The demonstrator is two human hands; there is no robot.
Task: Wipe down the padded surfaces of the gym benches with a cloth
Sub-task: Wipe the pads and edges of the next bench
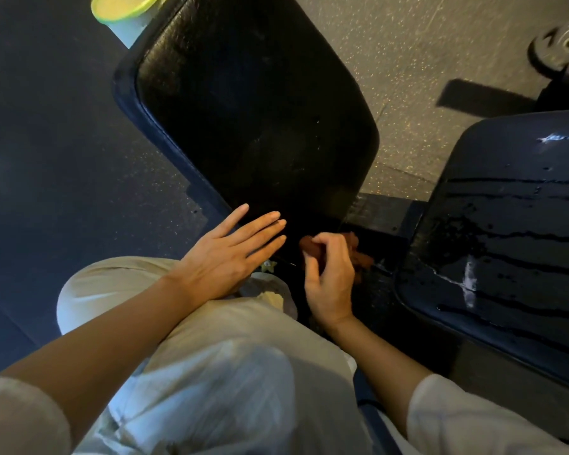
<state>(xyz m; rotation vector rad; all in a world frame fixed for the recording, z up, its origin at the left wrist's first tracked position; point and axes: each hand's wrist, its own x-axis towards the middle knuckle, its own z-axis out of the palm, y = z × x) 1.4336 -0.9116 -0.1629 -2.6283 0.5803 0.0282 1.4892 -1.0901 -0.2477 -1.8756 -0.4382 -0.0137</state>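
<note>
At the bottom of the frame, pale trousers point(211, 356) and both forearms fill the foreground, the sleeves cut off by the lower edge. Mid-frame, the left hand point(230, 254) lies flat with fingers straight and together on the near end of the black bench pad point(253, 110), while the right hand point(329, 274) curls around a reddish-brown cloth point(358, 254), mostly hidden in shadow beside the pad's near corner. Farther off, a wet, streaked second pad point(506, 241) is cut off at right, and a yellow-lidded container point(122, 11) is cropped at upper left.

Right hand point(329, 274) gripping reddish cloth point(358, 254) beside black bench pad point(253, 110)
</note>
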